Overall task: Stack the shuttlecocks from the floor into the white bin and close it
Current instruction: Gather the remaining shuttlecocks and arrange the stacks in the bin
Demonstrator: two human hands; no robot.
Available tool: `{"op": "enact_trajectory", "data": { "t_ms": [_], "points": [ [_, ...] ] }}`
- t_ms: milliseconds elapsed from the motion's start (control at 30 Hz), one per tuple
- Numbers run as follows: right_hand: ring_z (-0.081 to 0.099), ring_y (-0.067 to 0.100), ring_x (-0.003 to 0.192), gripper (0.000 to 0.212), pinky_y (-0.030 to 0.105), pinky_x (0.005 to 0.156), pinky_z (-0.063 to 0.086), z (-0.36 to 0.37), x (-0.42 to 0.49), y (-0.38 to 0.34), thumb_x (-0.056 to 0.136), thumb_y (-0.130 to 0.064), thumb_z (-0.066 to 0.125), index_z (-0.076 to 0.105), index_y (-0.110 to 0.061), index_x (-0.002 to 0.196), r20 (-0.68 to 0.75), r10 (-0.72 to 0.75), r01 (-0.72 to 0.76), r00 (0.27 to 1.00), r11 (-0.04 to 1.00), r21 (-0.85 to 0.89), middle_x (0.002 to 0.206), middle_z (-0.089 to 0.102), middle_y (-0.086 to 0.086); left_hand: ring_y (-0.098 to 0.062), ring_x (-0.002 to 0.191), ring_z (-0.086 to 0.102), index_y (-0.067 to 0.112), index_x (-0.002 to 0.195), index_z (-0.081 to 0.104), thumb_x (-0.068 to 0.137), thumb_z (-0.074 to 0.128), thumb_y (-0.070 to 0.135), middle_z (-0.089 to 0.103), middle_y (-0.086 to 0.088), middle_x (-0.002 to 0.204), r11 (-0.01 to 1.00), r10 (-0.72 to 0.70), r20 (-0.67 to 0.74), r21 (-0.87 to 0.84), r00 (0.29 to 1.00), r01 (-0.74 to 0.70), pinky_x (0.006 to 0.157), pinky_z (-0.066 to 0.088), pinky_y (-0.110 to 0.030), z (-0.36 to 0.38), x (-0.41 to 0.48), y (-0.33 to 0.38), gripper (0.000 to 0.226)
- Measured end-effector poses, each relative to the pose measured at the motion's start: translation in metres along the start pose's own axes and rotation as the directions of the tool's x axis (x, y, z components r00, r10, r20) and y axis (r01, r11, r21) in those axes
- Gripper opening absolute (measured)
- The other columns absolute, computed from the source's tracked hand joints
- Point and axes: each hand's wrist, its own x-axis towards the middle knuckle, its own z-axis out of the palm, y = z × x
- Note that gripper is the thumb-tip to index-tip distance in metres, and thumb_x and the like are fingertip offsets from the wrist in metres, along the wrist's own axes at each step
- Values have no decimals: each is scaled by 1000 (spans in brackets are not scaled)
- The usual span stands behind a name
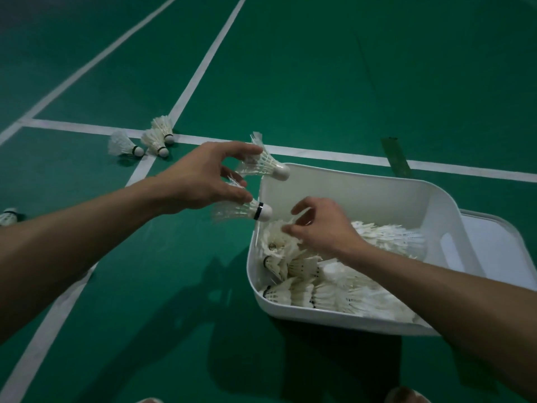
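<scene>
Green court floor (319, 82), head view, crossed by white lines (203, 62). White bin (348, 193) sits on the floor at centre right, open and tilted towards the camera. Its flat white lid (494, 245) lies just beside it on the right, partly behind the bin wall.

Stacked shuttlecocks (334, 292) fill the bin's lower part, lying on their sides in nested rows.

Left hand (200, 181) hovers beside the bin's far-left corner with curled fingers gripping two birds by the feathers. The upper shuttlecock (266, 162) has its cork over the rim. The lower shuttlecock (244, 210) has a black-banded cork, pointing at the bin wall.

Right hand (322, 228) is inside the bin at its left side, fingertips down on the feathers of the top birds, thumb raised apart. Whether it pinches anything cannot be told.

Three loose shuttlecocks (154, 142) lie clustered on the floor at a line crossing, well apart from the bin. A lone shuttlecock (8, 217) shows at the left edge.
</scene>
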Motion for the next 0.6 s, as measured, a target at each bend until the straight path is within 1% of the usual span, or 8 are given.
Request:
{"op": "enact_trajectory", "data": {
  "t_ms": [100, 167, 233, 300, 400, 500, 567, 600],
  "points": [
    [66, 11, 82, 32, 35, 75, 60, -22, -2, 7, 79, -22, 77, 61, -18, 106, -166, -22, 38, 986, 995, 93, 92, 67, -2, -6, 89, 66, 36, 133, 50, 69, 82, 10, 56, 13, 123, 993, 22, 69, 118, 997, -30, 70, 56, -19, 2, 4, 8, 75],
    [66, 11, 90, 38, 37, 81, 59, -34, -3, 5, 78, -20, 78, 59, -19, 110, -217, -56, 98, 975, 978, 185, 101, 65, -2, -9, 90, 67, 35, 131, 52, 70, 82, 11, 57, 12, 122, 980, 7, 158, 194, 987, -38, 71, 54, -19, 4, 9, 16, 72],
    [64, 11, 97, 48, 36, 85, 58, -42, -4, -1, 75, -21, 80, 57, -20, 117, -226, -129, 185, 966, 950, 250, 110, 64, -1, -10, 91, 65, 36, 130, 54, 71, 81, 13, 57, 12, 123, 949, -2, 252, 307, 968, -78, 68, 50, -17, 8, 16, 26, 69],
    [63, 11, 102, 60, 33, 86, 56, -45, -2, -7, 73, -21, 83, 53, -25, 125, -179, -207, 247, 962, 939, 241, 119, 61, 0, -7, 92, 64, 36, 130, 53, 73, 80, 15, 56, 14, 125, 914, -2, 328, 383, 945, -131, 66, 45, -14, 13, 23, 35, 67],
    [67, 17, 98, 76, 37, 82, 58, -42, 2, -13, 70, -18, 85, 47, -34, 133, -35, -230, 232, 972, 939, 254, 124, 60, 9, -4, 91, 64, 35, 128, 54, 73, 79, 11, 58, 15, 121, 909, 0, 407, 381, 914, -169, 72, 46, -12, 21, 29, 44, 65],
    [70, 19, 91, 78, 42, 83, 58, -38, 8, -16, 69, -12, 84, 46, -36, 133, 9, -200, 193, 980, 956, 220, 126, 57, 11, -5, 91, 64, 36, 130, 52, 73, 79, 8, 60, 14, 118, 904, 2, 425, 386, 905, -183, 71, 46, -11, 23, 31, 44, 69],
    [66, 25, 98, 76, 47, 90, 54, -38, 12, -16, 67, -17, 86, 49, -37, 130, 6, -182, 179, 983, 969, 169, 124, 53, 7, -3, 91, 63, 38, 133, 48, 73, 79, 8, 59, 14, 119, 905, 4, 417, 386, 909, -181, 67, 45, -9, 21, 31, 42, 74],
    [62, 25, 102, 74, 47, 93, 52, -38, 13, -16, 66, -17, 86, 52, -36, 129, 13, -175, 172, 984, 975, 143, 120, 52, 3, -2, 93, 62, 38, 136, 44, 73, 79, 9, 57, 14, 120, 908, 7, 409, 380, 913, -177, 68, 47, -9, 19, 30, 40, 78]
  ]
}}
